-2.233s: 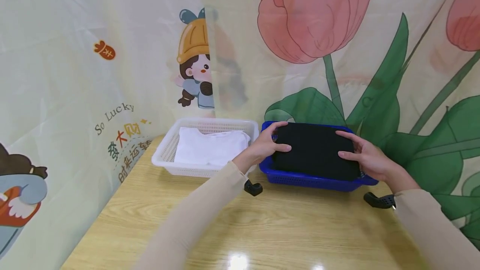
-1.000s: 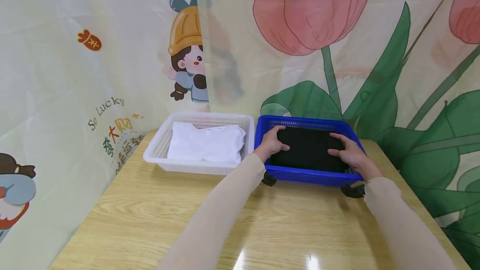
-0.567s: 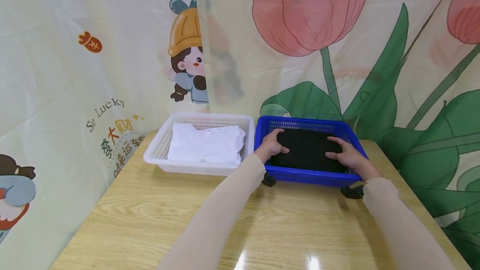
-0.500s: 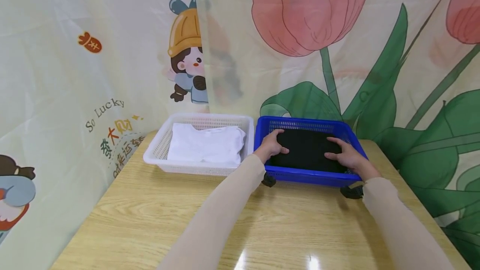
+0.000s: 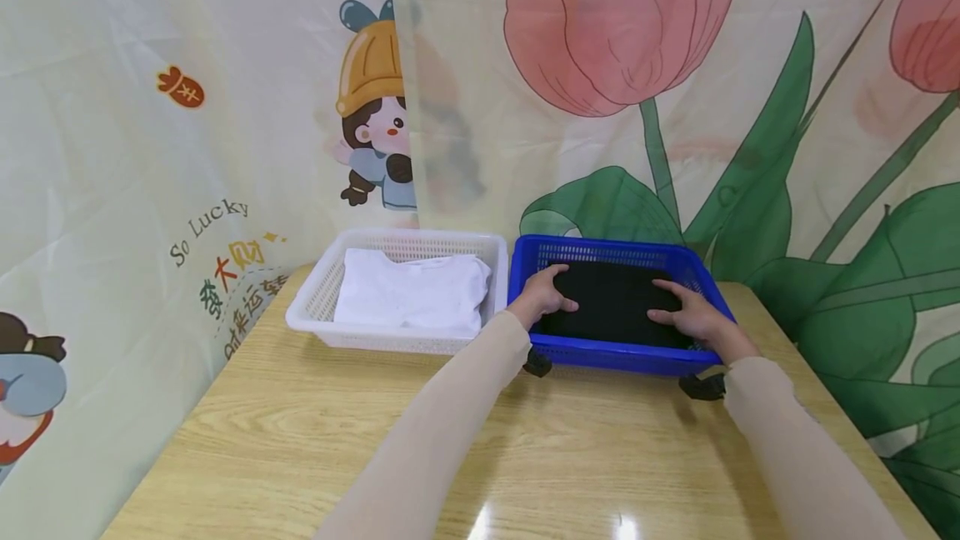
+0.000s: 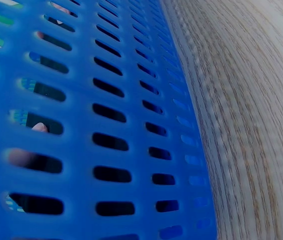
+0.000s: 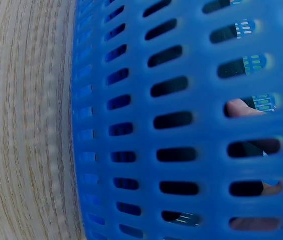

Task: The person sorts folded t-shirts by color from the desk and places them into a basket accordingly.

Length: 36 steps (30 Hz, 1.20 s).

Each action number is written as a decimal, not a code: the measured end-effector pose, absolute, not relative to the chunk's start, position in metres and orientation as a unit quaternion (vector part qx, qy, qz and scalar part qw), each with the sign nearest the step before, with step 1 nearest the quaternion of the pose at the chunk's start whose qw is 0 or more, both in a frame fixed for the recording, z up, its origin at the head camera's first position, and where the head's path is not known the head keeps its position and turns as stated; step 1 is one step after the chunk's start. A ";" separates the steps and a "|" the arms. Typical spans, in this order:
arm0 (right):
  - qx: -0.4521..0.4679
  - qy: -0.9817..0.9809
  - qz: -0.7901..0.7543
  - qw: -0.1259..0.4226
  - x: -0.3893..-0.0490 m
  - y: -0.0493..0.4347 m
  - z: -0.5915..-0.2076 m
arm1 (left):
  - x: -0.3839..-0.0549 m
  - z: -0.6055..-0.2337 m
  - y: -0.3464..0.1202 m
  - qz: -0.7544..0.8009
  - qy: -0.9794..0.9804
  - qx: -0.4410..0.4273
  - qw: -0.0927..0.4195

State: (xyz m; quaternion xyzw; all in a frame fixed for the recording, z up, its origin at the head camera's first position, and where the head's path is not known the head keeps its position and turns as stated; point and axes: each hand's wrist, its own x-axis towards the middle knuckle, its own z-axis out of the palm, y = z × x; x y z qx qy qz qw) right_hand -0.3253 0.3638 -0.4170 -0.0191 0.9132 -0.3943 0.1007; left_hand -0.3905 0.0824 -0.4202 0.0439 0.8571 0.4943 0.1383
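In the head view, a folded black cloth (image 5: 611, 302) lies flat inside a blue perforated basket (image 5: 622, 357). At the cloth's left end my left hand (image 5: 542, 297) reaches over the rim, thumb and forefinger spread apart on the fabric. Opposite it, my right hand (image 5: 696, 315) rests on the right end, its thumb and forefinger pointing inward across the top. The other fingers are mostly hidden. Both wrist views face the basket's slotted front wall; a fingertip (image 6: 40, 127) shows through a slot on the left, and another fingertip (image 7: 239, 108) on the right.
A white perforated basket (image 5: 397, 340) with a folded white garment (image 5: 408, 294) in it stands close to the blue basket's left side. Both stand on a wood-grain table (image 5: 360, 423), in front of a printed curtain (image 5: 465, 107) at the back.
The black cloth has gone down into the blue basket between my hands. Since then the right hand has slid slightly left over it; the left hand has barely moved.
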 end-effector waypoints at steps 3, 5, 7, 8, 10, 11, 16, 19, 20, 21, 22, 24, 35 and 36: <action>-0.018 0.912 -0.397 0.100 -0.325 0.363 -0.414 | -0.389 -0.418 0.081 0.500 0.855 0.053 0.130; -0.018 0.911 -0.399 0.100 -0.325 0.361 -0.412 | -0.388 -0.417 0.080 0.502 0.854 0.056 0.126; -0.017 0.911 -0.399 0.100 -0.324 0.360 -0.410 | -0.387 -0.415 0.078 0.502 0.854 0.059 0.126; -0.017 0.912 -0.397 0.101 -0.325 0.360 -0.410 | -0.387 -0.415 0.078 0.501 0.854 0.059 0.128; -0.015 0.913 -0.394 0.103 -0.325 0.360 -0.411 | -0.388 -0.416 0.078 0.496 0.857 0.061 0.130; -0.015 0.914 -0.392 0.103 -0.325 0.361 -0.411 | -0.389 -0.416 0.078 0.494 0.858 0.062 0.131; -0.019 0.916 -0.388 0.104 -0.324 0.362 -0.413 | -0.399 -0.423 0.084 0.464 0.872 0.047 0.151; -0.021 0.916 -0.386 0.105 -0.324 0.362 -0.412 | -0.400 -0.424 0.086 0.454 0.876 0.039 0.159; -0.021 0.917 -0.384 0.105 -0.323 0.362 -0.412 | -0.399 -0.423 0.085 0.456 0.875 0.039 0.158; -0.022 0.917 -0.384 0.105 -0.323 0.362 -0.412 | -0.397 -0.422 0.085 0.457 0.875 0.040 0.157; -0.022 0.917 -0.384 0.105 -0.323 0.362 -0.412 | -0.396 -0.421 0.085 0.459 0.874 0.041 0.157; -0.022 0.916 -0.386 0.106 -0.323 0.362 -0.412 | -0.394 -0.420 0.084 0.459 0.874 0.040 0.153; -0.021 0.915 -0.389 0.107 -0.322 0.362 -0.415 | -0.398 -0.425 0.085 0.461 0.871 0.038 0.163; -0.021 0.915 -0.389 0.108 -0.322 0.362 -0.416 | -0.401 -0.428 0.086 0.461 0.871 0.035 0.166</action>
